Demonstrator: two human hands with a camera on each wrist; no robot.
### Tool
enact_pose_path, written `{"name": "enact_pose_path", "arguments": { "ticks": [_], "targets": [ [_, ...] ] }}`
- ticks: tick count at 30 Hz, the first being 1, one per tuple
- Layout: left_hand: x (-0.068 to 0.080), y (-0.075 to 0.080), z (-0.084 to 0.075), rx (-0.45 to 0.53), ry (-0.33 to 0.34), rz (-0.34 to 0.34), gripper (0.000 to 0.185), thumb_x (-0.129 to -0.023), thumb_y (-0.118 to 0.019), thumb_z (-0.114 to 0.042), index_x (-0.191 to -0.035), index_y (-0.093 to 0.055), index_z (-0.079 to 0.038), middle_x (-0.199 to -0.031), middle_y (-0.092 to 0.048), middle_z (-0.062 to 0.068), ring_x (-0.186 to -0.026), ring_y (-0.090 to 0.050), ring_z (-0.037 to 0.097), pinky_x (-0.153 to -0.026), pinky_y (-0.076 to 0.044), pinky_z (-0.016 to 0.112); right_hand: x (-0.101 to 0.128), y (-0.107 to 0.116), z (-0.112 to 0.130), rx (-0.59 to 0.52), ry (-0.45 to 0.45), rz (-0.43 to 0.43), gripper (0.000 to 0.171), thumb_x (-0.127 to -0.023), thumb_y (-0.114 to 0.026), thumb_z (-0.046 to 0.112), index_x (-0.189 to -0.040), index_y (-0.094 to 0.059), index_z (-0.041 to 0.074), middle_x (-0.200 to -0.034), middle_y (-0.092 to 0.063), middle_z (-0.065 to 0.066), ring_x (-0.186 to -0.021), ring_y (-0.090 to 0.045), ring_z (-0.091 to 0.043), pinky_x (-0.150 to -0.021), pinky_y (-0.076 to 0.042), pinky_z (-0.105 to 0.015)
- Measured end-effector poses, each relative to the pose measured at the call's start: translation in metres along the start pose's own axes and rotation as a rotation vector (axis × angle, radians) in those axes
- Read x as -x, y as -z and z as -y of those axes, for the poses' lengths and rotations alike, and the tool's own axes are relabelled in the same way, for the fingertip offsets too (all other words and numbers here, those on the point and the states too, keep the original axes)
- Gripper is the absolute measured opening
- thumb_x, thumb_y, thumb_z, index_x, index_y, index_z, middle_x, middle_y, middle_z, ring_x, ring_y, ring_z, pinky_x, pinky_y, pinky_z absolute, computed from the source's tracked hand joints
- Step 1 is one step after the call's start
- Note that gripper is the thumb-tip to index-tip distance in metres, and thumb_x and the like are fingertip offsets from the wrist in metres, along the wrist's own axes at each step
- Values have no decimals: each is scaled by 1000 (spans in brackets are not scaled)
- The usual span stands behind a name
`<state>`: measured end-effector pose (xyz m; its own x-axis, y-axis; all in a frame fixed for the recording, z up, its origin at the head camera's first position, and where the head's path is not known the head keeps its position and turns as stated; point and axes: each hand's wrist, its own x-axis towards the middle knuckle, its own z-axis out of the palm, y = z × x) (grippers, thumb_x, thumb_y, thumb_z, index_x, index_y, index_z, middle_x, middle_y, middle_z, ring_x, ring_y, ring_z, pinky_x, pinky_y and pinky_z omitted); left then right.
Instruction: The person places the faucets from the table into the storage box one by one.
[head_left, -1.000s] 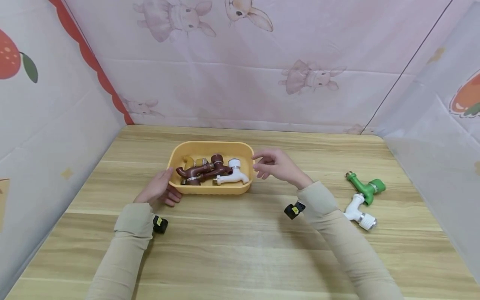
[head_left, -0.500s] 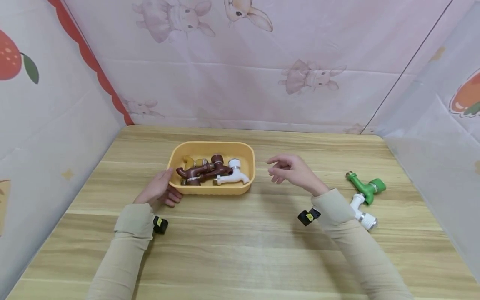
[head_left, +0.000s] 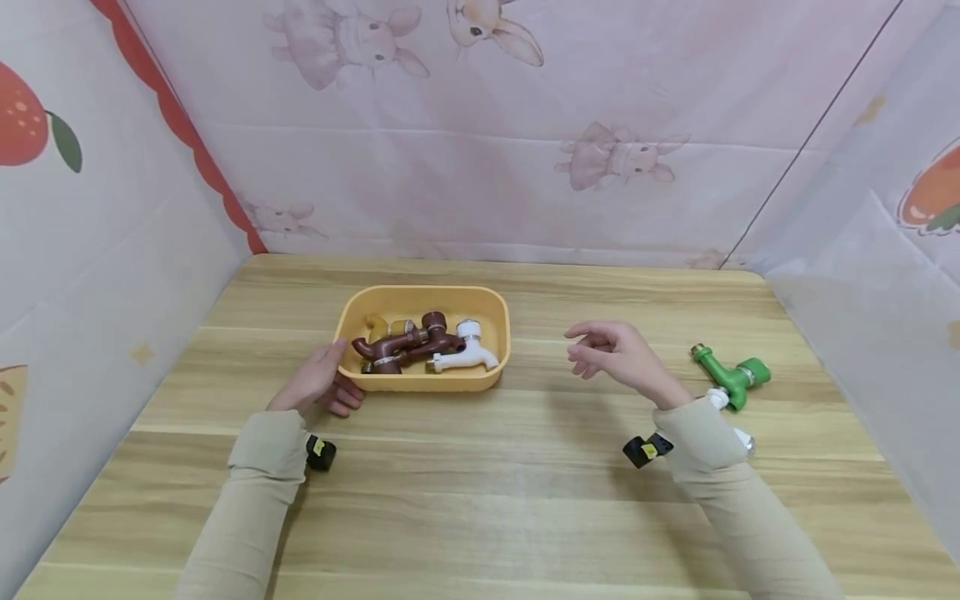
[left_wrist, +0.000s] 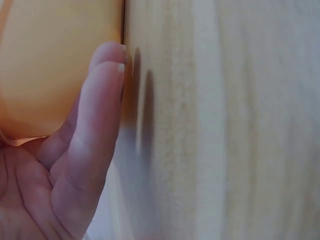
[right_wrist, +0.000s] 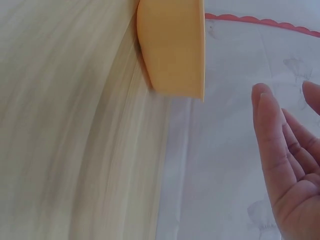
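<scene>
Left hand [head_left: 313,379] grips the rim of a yellow, round-cornered plastic tray [head_left: 423,382] at the wood-grain table's [head_left: 480,500] eleven o'clock. Inside: curved ochre tap [head_left: 402,327], ten o'clock; two glossy brown taps [head_left: 392,344], centre; white tap [head_left: 463,358], four o'clock. Right hand [head_left: 618,358] hovers loosely curled, unloaded; green tap [head_left: 726,377], metal-threaded, three o'clock.

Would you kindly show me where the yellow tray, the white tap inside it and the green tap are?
Yellow tray [head_left: 423,383]: head view, on its near wall.
White tap [head_left: 467,357]: head view, on its body.
Green tap [head_left: 726,377]: head view, on its body.
</scene>
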<state>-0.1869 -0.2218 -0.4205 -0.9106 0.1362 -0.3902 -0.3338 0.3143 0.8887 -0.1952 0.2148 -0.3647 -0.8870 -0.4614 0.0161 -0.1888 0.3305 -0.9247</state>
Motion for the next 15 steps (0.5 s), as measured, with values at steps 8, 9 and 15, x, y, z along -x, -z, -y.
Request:
{"name": "enact_pose_path", "arguments": {
  "ticks": [8,9,15],
  "targets": [
    [2,0,-1,-19,-7,-1,67,-97,-13,-48,-129,-24,11,-73,-61,18,-63,-63,29,-57,-56,44,16,9,-9,18,-15,-38,34,-91,-58,16,-117,-53,-5,-85,-65,-17,-73,-64,-33,-68,-53,-50],
    [2,0,-2,-21,-8,-1,67,-97,-12,-48,-128,-24,11,-72,-61,18,-63,-63,29,-57,-56,44,18,10,-10,21,-18,-42,34,-91,-58,16,-117,-53,-5,-85,-65,-17,-72,-64,-30,-68,-54,-49],
    [3,0,-3,-23,-4,-3,67,-97,-12,-48,-129,-23,10,-72,-61,18,-63,-63,29,-57,-56,44,29,17,-16,9,-37,-62,34,-91,-58,15,-118,-52,-5,-86,-65,-17,-73,-64,-33,-67,-55,-45]
  ]
}}
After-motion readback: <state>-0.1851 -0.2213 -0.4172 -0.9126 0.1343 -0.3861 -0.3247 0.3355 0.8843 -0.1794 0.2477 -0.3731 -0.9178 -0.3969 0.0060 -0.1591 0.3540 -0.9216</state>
